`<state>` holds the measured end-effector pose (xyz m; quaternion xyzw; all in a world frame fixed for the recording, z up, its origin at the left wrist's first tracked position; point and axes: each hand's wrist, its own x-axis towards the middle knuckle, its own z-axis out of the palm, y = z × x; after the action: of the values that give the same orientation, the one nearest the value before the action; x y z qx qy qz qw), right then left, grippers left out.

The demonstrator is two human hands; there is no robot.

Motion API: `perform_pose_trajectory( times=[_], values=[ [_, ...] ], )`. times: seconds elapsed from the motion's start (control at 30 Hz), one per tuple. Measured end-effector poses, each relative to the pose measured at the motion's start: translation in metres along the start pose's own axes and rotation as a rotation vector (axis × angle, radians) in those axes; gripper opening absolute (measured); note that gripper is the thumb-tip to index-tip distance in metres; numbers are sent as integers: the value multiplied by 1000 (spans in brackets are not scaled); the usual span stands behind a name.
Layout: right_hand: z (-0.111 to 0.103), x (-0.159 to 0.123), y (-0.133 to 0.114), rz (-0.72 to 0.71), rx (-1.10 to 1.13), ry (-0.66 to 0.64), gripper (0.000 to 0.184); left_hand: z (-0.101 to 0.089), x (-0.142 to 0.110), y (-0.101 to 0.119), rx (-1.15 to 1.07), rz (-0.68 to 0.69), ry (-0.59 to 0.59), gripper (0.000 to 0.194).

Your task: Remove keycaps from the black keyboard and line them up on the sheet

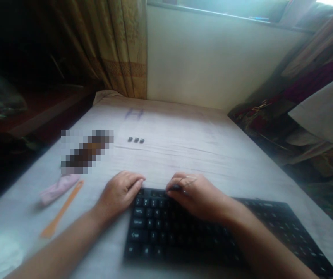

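A black computer keyboard lies on the pale sheet, slightly blurred towards the right. My left hand is closed at its top left corner, the thumb along the edge. Over its top row, my right hand pinches a small dark piece, possibly a keycap, mostly covered by the fingers. A thin pale line crosses the back of that hand; I cannot tell what it is. Beyond the keyboard, three small black keycaps sit in a row.
Left of my left arm lie an orange flat tool and a rolled pink cloth. A pixelated patch hides something behind them. A patterned curtain and a wall stand at the far end; fabric hangs at right.
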<state>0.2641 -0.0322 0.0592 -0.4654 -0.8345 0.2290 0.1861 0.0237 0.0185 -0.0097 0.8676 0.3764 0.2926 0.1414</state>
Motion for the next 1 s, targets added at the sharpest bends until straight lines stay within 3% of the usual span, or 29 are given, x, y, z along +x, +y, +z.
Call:
perform_pose_trajectory(
  times=[0.43,0.87,1.0],
  values=[
    [12,4,-6,56,-156,-40,12,1,-1,2,59,45,9,22],
    [13,-5,3,26,39,120,15,1,-1,4,145,76,26,27],
    [4,-5,1,118,277,229,20,1,-1,6,150,62,11,27]
  ],
)
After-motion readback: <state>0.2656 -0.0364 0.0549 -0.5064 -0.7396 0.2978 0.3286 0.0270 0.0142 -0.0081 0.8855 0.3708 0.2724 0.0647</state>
